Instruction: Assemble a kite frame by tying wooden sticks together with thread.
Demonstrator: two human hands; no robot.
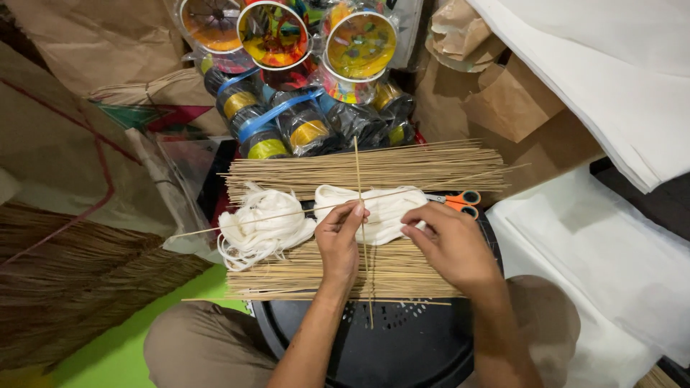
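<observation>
Over stool (402,352), left hand (339,241) pinches upright stick (361,215) at cross stick (338,205), steadying joint; right hand (449,241) fingers curl into white string (384,212), bundles (374,169) alongside.

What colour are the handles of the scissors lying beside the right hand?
Orange, with dark inner rims; the scissors show best, and only, in the head view.

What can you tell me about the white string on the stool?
The white string lies as two loose, tangled hanks, soft and cotton-like, side by side between two rows of thin sticks. A long stick crosses over both hanks. The left hand rests at the gap between them; the right hand touches the right hank's edge. Orange scissors poke out just beyond it.
</observation>
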